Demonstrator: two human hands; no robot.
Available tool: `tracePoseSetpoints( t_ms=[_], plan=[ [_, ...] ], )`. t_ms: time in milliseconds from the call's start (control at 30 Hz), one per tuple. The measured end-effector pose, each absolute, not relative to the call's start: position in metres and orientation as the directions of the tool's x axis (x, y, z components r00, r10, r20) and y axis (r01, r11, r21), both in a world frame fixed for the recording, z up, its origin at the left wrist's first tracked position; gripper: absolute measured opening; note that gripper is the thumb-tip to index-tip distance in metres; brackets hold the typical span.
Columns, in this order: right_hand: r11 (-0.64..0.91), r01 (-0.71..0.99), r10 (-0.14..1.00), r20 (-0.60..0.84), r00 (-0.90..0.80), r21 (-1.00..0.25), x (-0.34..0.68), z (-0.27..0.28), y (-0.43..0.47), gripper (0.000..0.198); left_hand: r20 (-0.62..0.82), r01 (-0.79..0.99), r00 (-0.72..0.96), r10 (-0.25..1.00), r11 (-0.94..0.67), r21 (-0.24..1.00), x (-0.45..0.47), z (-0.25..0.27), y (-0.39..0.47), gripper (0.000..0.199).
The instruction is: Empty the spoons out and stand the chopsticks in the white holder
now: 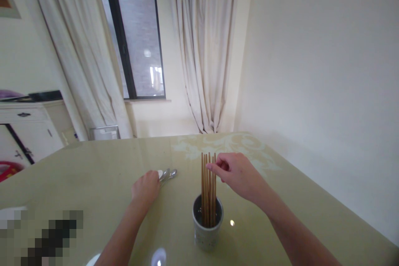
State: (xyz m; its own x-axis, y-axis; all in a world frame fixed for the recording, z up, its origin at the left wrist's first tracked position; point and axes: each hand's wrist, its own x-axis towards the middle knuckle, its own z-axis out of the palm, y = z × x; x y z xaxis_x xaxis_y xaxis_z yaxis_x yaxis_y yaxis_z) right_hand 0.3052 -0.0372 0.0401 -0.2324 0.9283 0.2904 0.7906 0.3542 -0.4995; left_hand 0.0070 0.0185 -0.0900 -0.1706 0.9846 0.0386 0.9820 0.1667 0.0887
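Several wooden chopsticks (205,191) stand upright in a grey cylindrical holder (207,239) on the table. Thumb and fingers of my right hand (240,174) are pinched together at the upper ends of the chopsticks, on their right side. To the left of the holder, my left hand (146,187) is low over the tabletop, its fingers closed around several metal spoons (169,173). The bowls of the spoons poke out past the fingers, pointing away from me; their handles are mostly hidden by the hand.
The glossy greenish table (93,166) reaches toward a window (140,37) and pale curtains (205,50). A white wall (327,70) runs along its right side. A white cabinet (28,120) stands far left. Near the lower left are a white object (12,214) and a blurred-out patch.
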Motion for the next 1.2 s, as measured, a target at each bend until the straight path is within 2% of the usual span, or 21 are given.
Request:
tracePoseSetpoints(
  t_ms=[100, 167, 200, 267, 333, 367, 433, 533, 600, 700, 833, 933, 1000, 1067, 1133, 1200],
  plan=[
    [0.36, 0.792, 0.925, 0.298, -0.235, -0.493, 0.305, 0.04, -0.037, 0.039, 0.064, 0.98, -0.165, 0.984, 0.156, 0.119, 0.009, -0.085, 0.02, 0.029],
    [0.365, 0.789, 0.923, 0.305, -0.236, -0.494, 0.306, 0.041, -0.038, 0.039, 0.097, 0.972, -0.144, 0.985, 0.122, 0.203, 0.011, -0.075, 0.021, 0.025],
    [0.369, 0.784, 0.921, 0.311, -0.235, -0.499, 0.305, 0.041, -0.038, 0.04, 0.124, 0.953, -0.122, 0.985, 0.081, 0.293, 0.013, -0.068, 0.021, 0.022],
    [0.39, 0.758, 0.911, 0.34, -0.234, -0.522, 0.305, 0.042, -0.038, 0.04, 0.205, 0.832, -0.049, 0.978, -0.073, 0.549, 0.021, -0.05, 0.016, 0.021],
    [0.422, 0.707, 0.895, 0.386, -0.224, -0.568, 0.304, 0.043, -0.04, 0.039, 0.297, 0.58, 0.038, 0.954, -0.264, 0.771, 0.032, -0.027, 0.005, 0.024],
    [0.439, 0.667, 0.887, 0.408, -0.216, -0.602, 0.304, 0.044, -0.041, 0.038, 0.327, 0.453, 0.088, 0.941, -0.33, 0.828, 0.039, -0.016, -0.002, 0.027],
    [0.465, 0.563, 0.879, 0.431, -0.203, -0.683, 0.302, 0.045, -0.044, 0.038, 0.352, 0.319, 0.184, 0.918, -0.395, 0.861, 0.053, 0.004, -0.019, 0.028],
    [0.487, 0.415, 0.873, 0.438, -0.214, -0.768, 0.299, 0.047, -0.052, 0.041, 0.412, 0.318, 0.267, 0.871, -0.483, 0.816, 0.07, 0.022, -0.041, 0.024],
    [0.512, 0.37, 0.859, 0.46, -0.226, -0.775, 0.297, 0.049, -0.059, 0.037, 0.444, 0.332, 0.277, 0.852, -0.519, 0.788, 0.078, 0.027, -0.05, 0.02],
    [0.571, 0.409, 0.818, 0.535, -0.21, -0.712, 0.298, 0.054, -0.067, 0.032, 0.431, 0.308, 0.302, 0.85, -0.515, 0.8, 0.083, 0.027, -0.055, 0.021],
    [0.626, 0.525, 0.756, 0.614, -0.228, -0.576, 0.31, 0.063, -0.071, 0.029, 0.324, 0.3, 0.354, 0.877, -0.435, 0.849, 0.08, 0.024, -0.047, 0.031],
    [0.641, 0.591, 0.729, 0.629, -0.269, -0.49, 0.321, 0.068, -0.069, 0.027, 0.248, 0.516, 0.353, 0.902, -0.409, 0.753, 0.072, 0.013, -0.033, 0.027],
    [0.639, 0.631, 0.726, 0.614, -0.308, -0.44, 0.326, 0.069, -0.067, 0.023, 0.19, 0.757, 0.297, 0.936, -0.351, 0.551, 0.063, 0.001, -0.022, 0.02],
    [0.632, 0.668, 0.739, 0.566, -0.365, -0.393, 0.326, 0.067, -0.064, 0.02, 0.116, 0.93, 0.191, 0.975, -0.218, 0.295, 0.053, -0.015, -0.011, 0.015],
    [0.622, 0.702, 0.758, 0.491, -0.429, -0.348, 0.323, 0.064, -0.062, 0.018, 0.031, 0.989, 0.088, 0.996, -0.091, 0.113, 0.043, -0.03, -0.003, 0.016],
    [0.614, 0.726, 0.775, 0.407, -0.483, -0.309, 0.318, 0.06, -0.06, 0.016, -0.032, 0.999, 0.03, 0.999, -0.029, 0.041, 0.035, -0.041, 0.003, 0.017]
  ],
)
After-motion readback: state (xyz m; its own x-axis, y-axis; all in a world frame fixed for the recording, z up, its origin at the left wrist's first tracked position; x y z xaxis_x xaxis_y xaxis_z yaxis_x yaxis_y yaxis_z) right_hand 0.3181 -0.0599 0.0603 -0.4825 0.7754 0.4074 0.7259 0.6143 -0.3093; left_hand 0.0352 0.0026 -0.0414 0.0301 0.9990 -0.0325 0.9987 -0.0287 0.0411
